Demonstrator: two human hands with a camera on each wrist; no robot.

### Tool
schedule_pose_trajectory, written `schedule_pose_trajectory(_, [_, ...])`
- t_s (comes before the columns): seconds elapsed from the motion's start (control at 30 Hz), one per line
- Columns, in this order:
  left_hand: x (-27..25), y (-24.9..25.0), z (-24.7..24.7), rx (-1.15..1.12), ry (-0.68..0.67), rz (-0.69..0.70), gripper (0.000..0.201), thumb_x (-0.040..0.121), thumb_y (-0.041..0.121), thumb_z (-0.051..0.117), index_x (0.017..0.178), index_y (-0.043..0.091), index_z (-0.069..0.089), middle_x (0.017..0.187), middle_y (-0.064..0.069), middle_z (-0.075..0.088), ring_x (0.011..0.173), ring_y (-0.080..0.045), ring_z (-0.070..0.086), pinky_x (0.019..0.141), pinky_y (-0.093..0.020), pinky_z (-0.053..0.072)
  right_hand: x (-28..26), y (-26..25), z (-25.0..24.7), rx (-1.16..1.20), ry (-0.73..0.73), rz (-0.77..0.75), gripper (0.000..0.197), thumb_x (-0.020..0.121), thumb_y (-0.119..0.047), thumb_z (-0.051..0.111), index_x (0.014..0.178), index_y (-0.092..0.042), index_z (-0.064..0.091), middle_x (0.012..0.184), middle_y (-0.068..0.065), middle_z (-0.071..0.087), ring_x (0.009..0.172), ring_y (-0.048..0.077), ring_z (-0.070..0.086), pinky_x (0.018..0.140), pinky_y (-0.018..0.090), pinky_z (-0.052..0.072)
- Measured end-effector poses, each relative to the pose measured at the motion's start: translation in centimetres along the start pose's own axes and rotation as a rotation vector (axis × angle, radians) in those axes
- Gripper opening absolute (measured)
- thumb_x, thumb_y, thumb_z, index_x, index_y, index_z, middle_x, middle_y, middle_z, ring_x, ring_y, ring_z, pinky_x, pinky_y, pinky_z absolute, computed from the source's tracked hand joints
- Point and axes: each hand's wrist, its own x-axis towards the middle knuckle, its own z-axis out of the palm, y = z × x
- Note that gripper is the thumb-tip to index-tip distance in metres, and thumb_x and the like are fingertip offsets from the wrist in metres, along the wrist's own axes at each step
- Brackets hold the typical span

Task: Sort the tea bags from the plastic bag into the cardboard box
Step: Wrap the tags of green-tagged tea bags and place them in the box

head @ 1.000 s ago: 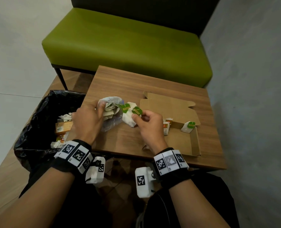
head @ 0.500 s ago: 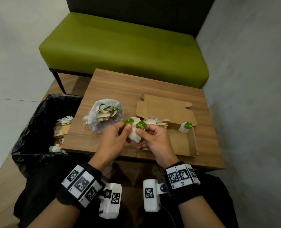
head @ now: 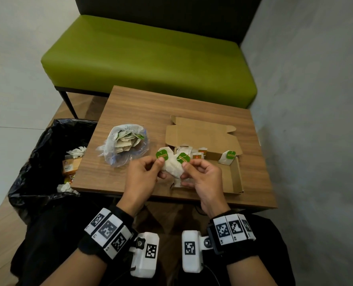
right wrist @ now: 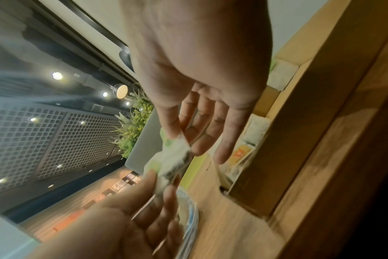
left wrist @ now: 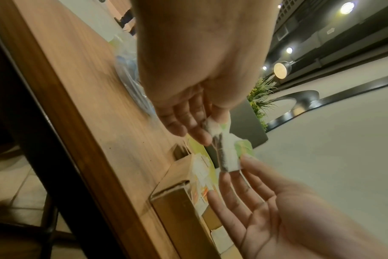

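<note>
Two white tea bags (head: 173,168) with green tags hang together between my hands, above the table's near edge. My left hand (head: 160,162) pinches the left green tag (head: 161,155). The right green tag (head: 183,157) is pinched by my right hand (head: 185,164). In the left wrist view my left hand's fingers (left wrist: 195,128) hold the top of the tea bags (left wrist: 227,150). The right wrist view shows the tea bags (right wrist: 174,157) blurred. The clear plastic bag (head: 111,145) of tea bags lies to the left. The open cardboard box (head: 202,135), to the right, holds several tea bags (head: 189,151).
A black-lined bin (head: 37,162) with rubbish stands left of the small wooden table (head: 150,112). A green bench (head: 150,58) runs behind the table, and a grey wall closes the right side. One green-tagged tea bag (head: 227,157) leans at the box's right end.
My left hand has left the plastic bag and come over to the tea bags in my right hand. Both hands drew back towards the table's near edge, and each now pinches one tag.
</note>
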Motion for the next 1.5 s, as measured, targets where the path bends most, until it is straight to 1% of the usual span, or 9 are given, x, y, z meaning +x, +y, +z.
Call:
schedule_pose_trajectory(0.1, [0.2, -0.3, -0.2, 0.027, 0.036, -0.018, 0.016, 0.095, 0.023, 0.062, 0.087, 0.016, 0.074, 0.070, -0.008, 0.073, 0.060, -0.011, 0.066, 0.057, -0.021, 0.047, -0.1, -0.4, -1.3, 0.017, -0.104, 0.008, 0.011, 0.087, -0.006, 0.072, 0.097, -0.003, 0.069, 0.083, 0.011, 0.075, 0.067, 0.020, 0.068, 0.066, 0.036, 0.061])
schedule_pose_trajectory(0.23, [-0.1, 0.0, -0.2, 0.102, -0.177, -0.019, 0.015, 0.095, 0.017, 0.063, 0.089, 0.017, 0.076, 0.068, 0.000, 0.073, 0.055, -0.001, 0.060, 0.054, -0.017, 0.046, -0.1, -0.5, -1.6, -0.072, -0.230, 0.018, 0.010, 0.084, -0.002, 0.074, 0.092, -0.006, 0.069, 0.084, 0.008, 0.075, 0.070, 0.019, 0.069, 0.062, 0.031, 0.059])
schedule_pose_trajectory(0.57, [-0.6, 0.5, -0.3, 0.064, -0.355, -0.038, 0.020, 0.099, 0.017, 0.056, 0.093, 0.014, 0.075, 0.069, 0.001, 0.073, 0.062, -0.004, 0.062, 0.062, -0.019, 0.048, 0.1, -0.1, -1.0, -0.099, -0.121, 0.001, 0.012, 0.087, -0.005, 0.073, 0.097, -0.002, 0.069, 0.091, 0.009, 0.076, 0.077, 0.017, 0.074, 0.055, 0.026, 0.058])
schedule_pose_trajectory(0.7, [-0.8, 1.1, -0.3, 0.020, -0.364, -0.058, 0.033, 0.102, 0.028, 0.046, 0.090, 0.012, 0.073, 0.071, 0.002, 0.073, 0.062, -0.004, 0.061, 0.063, -0.022, 0.049, 0.1, 0.0, -1.0, -0.103, -0.088, -0.008, 0.009, 0.085, -0.004, 0.075, 0.092, -0.007, 0.070, 0.092, 0.008, 0.076, 0.083, 0.022, 0.075, 0.059, 0.031, 0.060])
schedule_pose_trajectory(0.87, [-1.0, 1.2, 0.3, 0.065, -0.376, 0.039, 0.016, 0.096, 0.009, 0.060, 0.105, 0.010, 0.072, 0.075, 0.013, 0.073, 0.068, 0.007, 0.064, 0.061, -0.008, 0.045, -0.1, -0.4, -1.2, -0.076, -0.091, -0.009, 0.017, 0.084, -0.003, 0.075, 0.100, -0.007, 0.069, 0.096, 0.010, 0.076, 0.081, 0.018, 0.074, 0.055, 0.024, 0.056])
schedule_pose_trajectory(1.0, [-1.0, 1.0, 0.7, 0.106, -0.366, 0.069, 0.017, 0.095, 0.008, 0.061, 0.107, 0.012, 0.073, 0.088, 0.005, 0.076, 0.078, 0.003, 0.068, 0.066, -0.010, 0.048, -0.1, -0.7, -1.4, -0.064, -0.075, 0.006, 0.029, 0.085, -0.007, 0.075, 0.112, -0.014, 0.065, 0.090, 0.006, 0.076, 0.073, 0.013, 0.073, 0.052, 0.022, 0.054])
schedule_pose_trajectory(1.23, [-1.0, 1.3, 1.8, 0.136, -0.389, 0.063, 0.021, 0.094, 0.016, 0.064, 0.114, 0.016, 0.070, 0.100, 0.006, 0.076, 0.093, -0.002, 0.070, 0.082, -0.021, 0.056, -0.1, -0.8, -3.2, -0.173, -0.118, -0.003, 0.016, 0.086, -0.009, 0.075, 0.102, -0.010, 0.073, 0.094, 0.005, 0.077, 0.079, 0.014, 0.074, 0.056, 0.022, 0.055])
schedule_pose_trajectory(1.4, [-0.9, 1.5, 2.7, 0.251, -0.366, 0.144, 0.011, 0.092, 0.020, 0.067, 0.100, 0.024, 0.074, 0.087, 0.010, 0.075, 0.082, 0.003, 0.068, 0.071, -0.013, 0.052, 0.5, -1.8, -4.8, -0.368, -0.166, -0.092, 0.029, 0.084, -0.011, 0.078, 0.110, -0.022, 0.071, 0.091, 0.000, 0.075, 0.075, 0.010, 0.070, 0.062, 0.024, 0.056])
schedule_pose_trajectory(1.5, [-1.0, 1.8, 3.4, 0.277, -0.382, 0.175, 0.010, 0.092, 0.021, 0.067, 0.098, 0.026, 0.074, 0.084, 0.011, 0.074, 0.080, 0.003, 0.067, 0.069, -0.011, 0.051, 1.0, -2.6, -5.8, -0.545, -0.229, -0.163, 0.018, 0.083, -0.015, 0.079, 0.096, -0.026, 0.074, 0.085, -0.003, 0.072, 0.068, 0.006, 0.061, 0.063, 0.025, 0.052])
